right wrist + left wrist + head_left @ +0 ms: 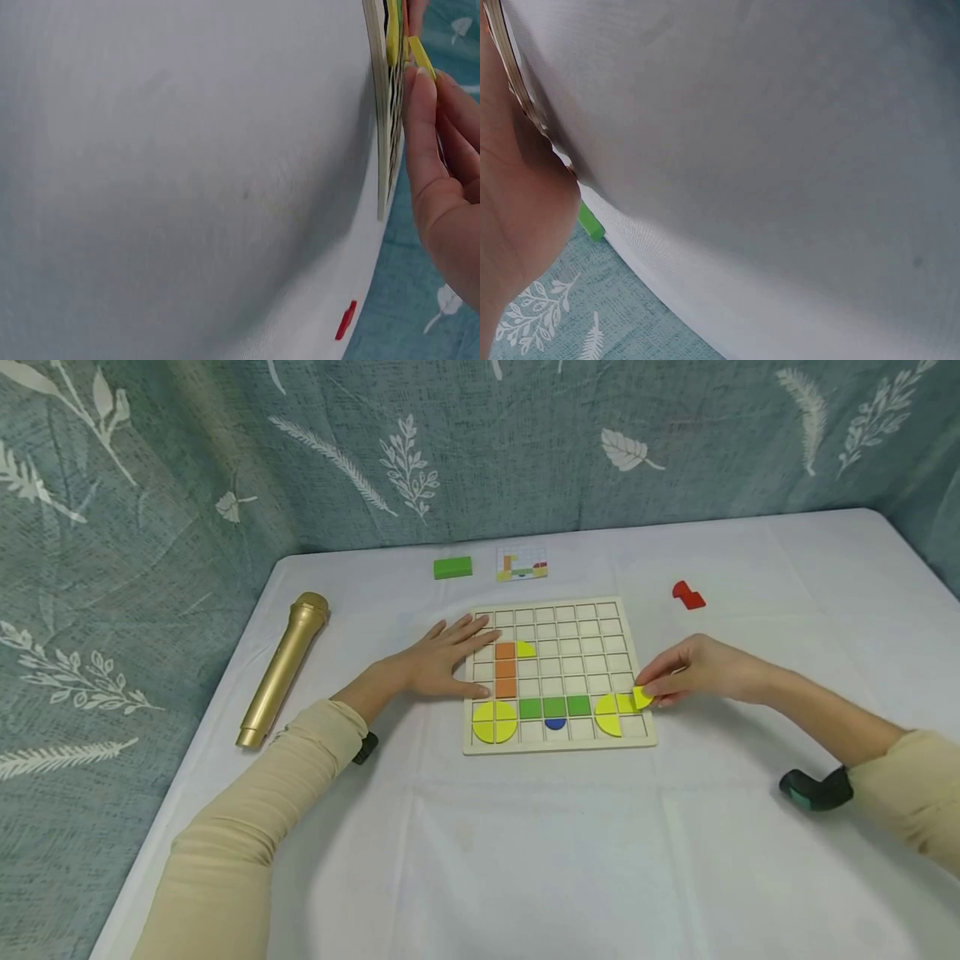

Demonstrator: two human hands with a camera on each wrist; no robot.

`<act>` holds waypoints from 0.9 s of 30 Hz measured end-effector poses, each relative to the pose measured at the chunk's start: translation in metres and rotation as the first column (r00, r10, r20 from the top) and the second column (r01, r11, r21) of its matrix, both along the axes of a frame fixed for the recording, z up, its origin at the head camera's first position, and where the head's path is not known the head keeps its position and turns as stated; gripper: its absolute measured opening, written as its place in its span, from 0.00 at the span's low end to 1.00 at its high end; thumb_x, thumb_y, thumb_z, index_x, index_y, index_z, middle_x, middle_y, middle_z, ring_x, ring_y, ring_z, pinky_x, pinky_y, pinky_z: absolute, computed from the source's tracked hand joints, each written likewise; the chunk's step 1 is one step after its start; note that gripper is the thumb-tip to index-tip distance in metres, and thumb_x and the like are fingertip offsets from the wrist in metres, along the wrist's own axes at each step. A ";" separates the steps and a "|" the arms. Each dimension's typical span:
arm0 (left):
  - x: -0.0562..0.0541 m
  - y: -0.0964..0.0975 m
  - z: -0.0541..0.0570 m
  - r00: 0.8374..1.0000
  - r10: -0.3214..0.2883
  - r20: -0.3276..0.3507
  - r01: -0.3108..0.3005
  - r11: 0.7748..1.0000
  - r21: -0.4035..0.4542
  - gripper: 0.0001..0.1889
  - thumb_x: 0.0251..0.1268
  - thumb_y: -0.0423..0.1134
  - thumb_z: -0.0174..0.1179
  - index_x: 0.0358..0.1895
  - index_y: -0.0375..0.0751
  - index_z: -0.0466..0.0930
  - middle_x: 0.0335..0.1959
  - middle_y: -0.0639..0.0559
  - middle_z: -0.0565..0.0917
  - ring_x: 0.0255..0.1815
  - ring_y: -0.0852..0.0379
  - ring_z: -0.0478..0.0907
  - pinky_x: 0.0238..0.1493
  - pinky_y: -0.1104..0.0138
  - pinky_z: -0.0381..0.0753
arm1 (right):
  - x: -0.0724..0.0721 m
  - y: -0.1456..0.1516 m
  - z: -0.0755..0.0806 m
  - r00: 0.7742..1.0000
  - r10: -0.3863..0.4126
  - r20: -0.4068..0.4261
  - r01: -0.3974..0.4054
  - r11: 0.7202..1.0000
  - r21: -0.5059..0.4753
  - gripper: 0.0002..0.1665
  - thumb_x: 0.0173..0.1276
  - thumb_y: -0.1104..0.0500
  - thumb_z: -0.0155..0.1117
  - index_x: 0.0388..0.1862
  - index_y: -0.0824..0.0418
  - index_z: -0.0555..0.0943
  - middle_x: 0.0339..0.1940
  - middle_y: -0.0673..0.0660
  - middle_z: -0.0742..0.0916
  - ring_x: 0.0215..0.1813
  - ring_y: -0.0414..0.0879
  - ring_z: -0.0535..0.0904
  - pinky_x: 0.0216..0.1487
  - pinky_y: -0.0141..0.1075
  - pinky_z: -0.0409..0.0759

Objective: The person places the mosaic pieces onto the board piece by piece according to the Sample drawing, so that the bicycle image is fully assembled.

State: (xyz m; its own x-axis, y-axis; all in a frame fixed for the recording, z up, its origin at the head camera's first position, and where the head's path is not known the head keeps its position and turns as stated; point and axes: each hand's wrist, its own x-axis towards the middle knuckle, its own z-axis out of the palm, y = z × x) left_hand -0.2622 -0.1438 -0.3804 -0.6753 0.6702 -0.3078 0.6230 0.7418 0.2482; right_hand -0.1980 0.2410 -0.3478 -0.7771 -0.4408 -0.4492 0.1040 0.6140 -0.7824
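A wooden grid board [581, 662] lies on the white table, holding orange squares [506, 668], green squares [553, 707], a blue half-round piece [555, 724] and yellow quarter-round pieces [495, 722]. Over the board's left edge rests my left hand [442, 660], fingers spread and straight. My right hand [693, 672] pinches a yellow quarter-round tile [641, 697] between thumb and fingertips at the board's right edge. In the right wrist view that yellow tile [422, 57] is tilted at the fingertips, close to the board [381, 127]. The left wrist view shows mostly palm [525, 202] and tablecloth.
Behind the board are a green block [453, 567] and a small printed pattern card [522, 563]. Red pieces [688, 595] lie at the back right. A gold microphone [285, 668] lies on the left. A patterned curtain [525, 452] hangs behind the table.
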 end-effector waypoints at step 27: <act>0.000 0.000 0.001 1.000 -0.001 0.008 0.001 1.000 0.012 0.49 0.59 0.73 0.48 0.77 0.59 0.35 0.77 0.58 0.30 0.74 0.59 0.22 0.70 0.53 0.26 | 0.023 -0.015 -0.006 0.991 0.113 -0.066 -0.113 0.994 0.011 0.16 0.63 0.60 0.68 0.47 0.69 0.84 0.34 0.54 0.87 0.34 0.47 0.81 0.38 0.34 0.81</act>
